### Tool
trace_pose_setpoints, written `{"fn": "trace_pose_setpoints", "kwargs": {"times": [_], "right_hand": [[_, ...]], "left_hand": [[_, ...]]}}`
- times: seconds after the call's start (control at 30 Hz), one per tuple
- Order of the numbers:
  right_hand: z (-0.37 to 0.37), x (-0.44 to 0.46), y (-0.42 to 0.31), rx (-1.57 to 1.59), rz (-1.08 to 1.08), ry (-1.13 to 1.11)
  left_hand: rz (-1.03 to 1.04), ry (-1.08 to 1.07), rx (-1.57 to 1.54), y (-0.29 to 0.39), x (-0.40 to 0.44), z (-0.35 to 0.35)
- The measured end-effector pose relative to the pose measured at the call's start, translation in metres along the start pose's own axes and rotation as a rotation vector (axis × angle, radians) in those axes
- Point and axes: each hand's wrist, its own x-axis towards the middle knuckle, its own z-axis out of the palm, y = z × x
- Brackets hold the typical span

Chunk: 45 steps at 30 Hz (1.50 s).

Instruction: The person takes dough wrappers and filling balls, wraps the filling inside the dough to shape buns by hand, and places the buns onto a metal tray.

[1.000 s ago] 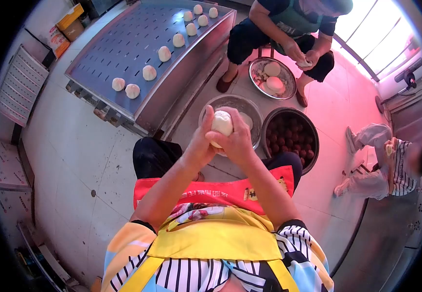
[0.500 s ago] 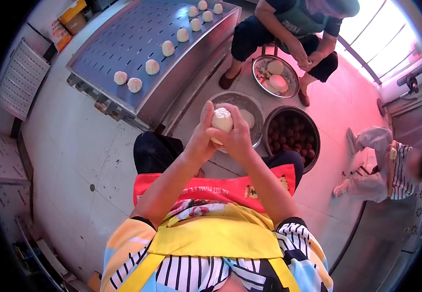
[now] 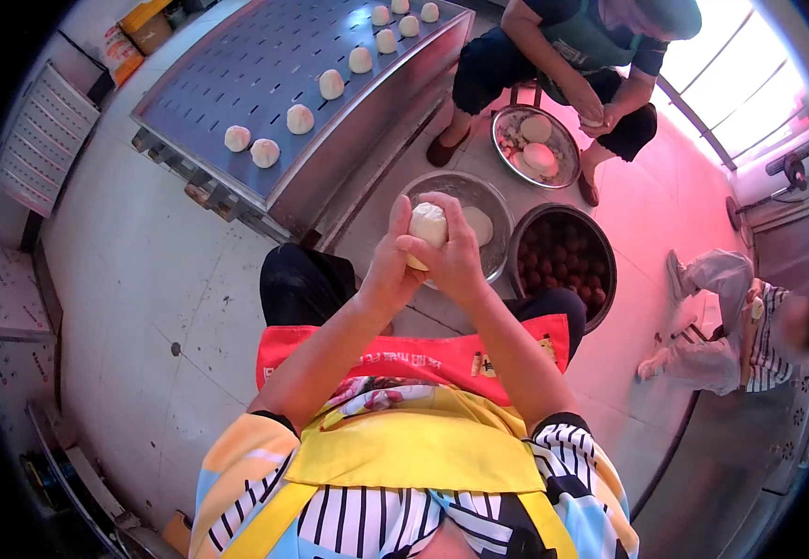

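A pale, rounded dough bun sits between my two hands, its top gathered and wrinkled. My left hand cups its left side, and my right hand wraps round its right side with the thumb across the front. Below my hands is a wide metal bowl with a pale dough piece in it. To the right of that bowl stands a dark tub filled with dark reddish-brown balls. The underside of the bun is hidden by my fingers.
A slotted metal tray at upper left carries several shaped buns. Across from me a seated co-worker handles a small pale piece above a metal basin of dough. Another person sits at the right.
The bun's top looks smoother and more closed between my hands, which stay around it. The surroundings have shifted slightly in view. The co-worker's hands have moved a little.
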Motion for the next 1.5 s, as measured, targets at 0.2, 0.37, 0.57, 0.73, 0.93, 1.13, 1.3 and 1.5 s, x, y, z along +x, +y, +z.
{"fn": "trace_pose_setpoints", "kwargs": {"times": [0.2,0.37,0.57,0.73,0.93,1.13,1.3,1.5], "right_hand": [[0.004,0.003,-0.004,0.029,-0.009,-0.074],[0.004,0.008,-0.001,-0.079,-0.096,-0.143],[0.007,0.022,-0.002,-0.38,-0.304,-0.137],[-0.003,0.037,-0.015,-0.612,-0.401,-0.391],[0.023,0.057,-0.03,-0.788,-0.154,-0.603],[0.052,0.133,-0.019,-0.622,-0.131,-0.601],[0.11,0.251,0.007,-0.401,-0.05,-0.562],[0.252,0.403,0.078,-0.497,0.012,-0.737]], "left_hand": [[-0.05,0.014,0.014,0.007,-0.008,-0.007],[-0.003,-0.016,0.0,0.01,-0.007,-0.019],[0.007,-0.037,-0.091,0.013,0.006,-0.031],[-0.052,-0.049,-0.091,0.022,0.012,-0.057],[-0.024,0.064,-0.287,0.025,0.034,-0.077],[0.241,0.0,-0.385,0.065,0.065,-0.084],[0.262,0.269,-0.349,0.079,0.08,-0.134],[0.251,0.182,0.117,0.046,0.095,-0.145]]}}
